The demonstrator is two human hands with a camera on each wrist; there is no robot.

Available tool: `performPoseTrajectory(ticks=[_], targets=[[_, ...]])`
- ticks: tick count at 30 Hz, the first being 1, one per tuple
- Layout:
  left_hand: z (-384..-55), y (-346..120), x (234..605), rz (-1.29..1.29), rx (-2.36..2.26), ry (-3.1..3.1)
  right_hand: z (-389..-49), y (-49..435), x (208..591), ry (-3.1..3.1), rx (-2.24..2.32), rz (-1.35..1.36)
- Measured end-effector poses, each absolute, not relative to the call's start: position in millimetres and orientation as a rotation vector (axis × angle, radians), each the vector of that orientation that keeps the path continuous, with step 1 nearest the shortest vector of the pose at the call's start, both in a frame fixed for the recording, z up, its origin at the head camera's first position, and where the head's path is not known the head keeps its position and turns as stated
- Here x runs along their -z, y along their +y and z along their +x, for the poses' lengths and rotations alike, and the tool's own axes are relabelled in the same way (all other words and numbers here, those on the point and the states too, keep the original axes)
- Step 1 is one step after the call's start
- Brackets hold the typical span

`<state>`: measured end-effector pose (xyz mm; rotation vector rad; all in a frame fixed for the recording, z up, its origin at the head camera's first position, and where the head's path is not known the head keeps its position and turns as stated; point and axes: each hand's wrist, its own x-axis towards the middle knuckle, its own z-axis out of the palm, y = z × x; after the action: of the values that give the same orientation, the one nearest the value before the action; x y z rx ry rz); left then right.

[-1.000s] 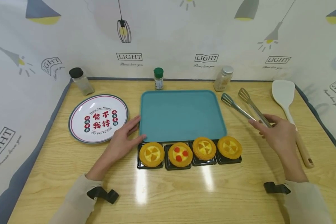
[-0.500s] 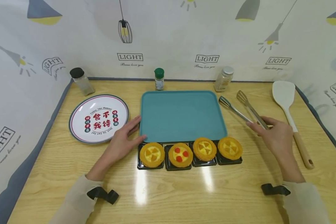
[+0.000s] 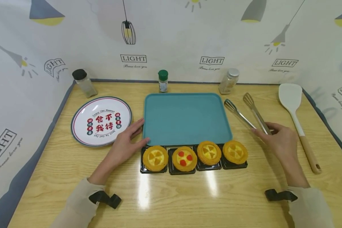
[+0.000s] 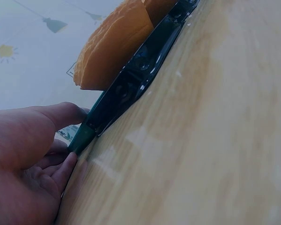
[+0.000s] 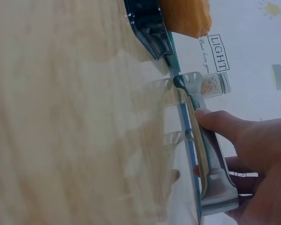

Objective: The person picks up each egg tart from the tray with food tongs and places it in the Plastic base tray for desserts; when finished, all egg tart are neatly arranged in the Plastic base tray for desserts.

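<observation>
In the head view, my left hand (image 3: 126, 144) is at the near left corner of a blue-green tray (image 3: 186, 117). Its thumb lies over the rim and the fingers lie along the left side; the left wrist view shows this grip from low down. My right hand (image 3: 280, 141) holds metal tongs (image 3: 259, 115), their slotted ends spread apart and pointing away beside the tray. In the right wrist view, the thumb presses one arm of the tongs (image 5: 209, 145). Several egg tarts (image 3: 155, 159) sit in black plastic holders (image 3: 181, 172) along the tray's near edge.
Left of the tray lies an oval plate (image 3: 82, 126) with red lettering. A white spatula (image 3: 290, 98) with a wooden handle lies far right. Along the back stand a black-capped jar (image 3: 86, 87), a green-capped bottle (image 3: 163, 82) and a silver-capped jar (image 3: 229, 82).
My right hand has shifted slightly left and nearer with the tongs, whose ends sit a little lower. My left hand stays at the tray corner; the tray and tarts have not moved.
</observation>
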<state>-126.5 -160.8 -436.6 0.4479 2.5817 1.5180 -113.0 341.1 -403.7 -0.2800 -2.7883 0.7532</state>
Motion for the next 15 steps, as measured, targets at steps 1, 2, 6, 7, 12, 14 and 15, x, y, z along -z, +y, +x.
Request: performPoseTrajectory(ticks=[1, 2, 6, 7, 12, 14, 15], targets=[[-126.4, -160.8, 437.0, 0.448, -1.521, 2.579, -113.3, 341.6, 404.5, -2.797, -0.754, -0.282], [-126.2, -160.9, 437.3, 0.448, -1.524, 2.577, -113.3, 341.8, 405.2, -2.801, -0.754, -0.282], [-125.5, -161.3, 438.1, 0.450, -1.525, 2.574, -111.3, 341.8, 407.1, -2.810, -0.762, -0.274], [-125.6, -161.3, 438.3, 0.450, -1.525, 2.574, -110.7, 341.7, 407.1, -2.813, -0.760, -0.272], [-125.1, -160.4, 437.2, 0.449, -1.529, 2.574, -108.6, 341.8, 406.6, -2.815, -0.762, -0.269], [-125.2, -160.2, 437.1, 0.456, -1.535, 2.576, -108.3, 342.3, 406.5, -2.819, -0.757, -0.270], [-125.0, -160.0, 436.5, 0.460, -1.540, 2.572, -108.3, 342.5, 406.5, -2.824, -0.756, -0.270]])
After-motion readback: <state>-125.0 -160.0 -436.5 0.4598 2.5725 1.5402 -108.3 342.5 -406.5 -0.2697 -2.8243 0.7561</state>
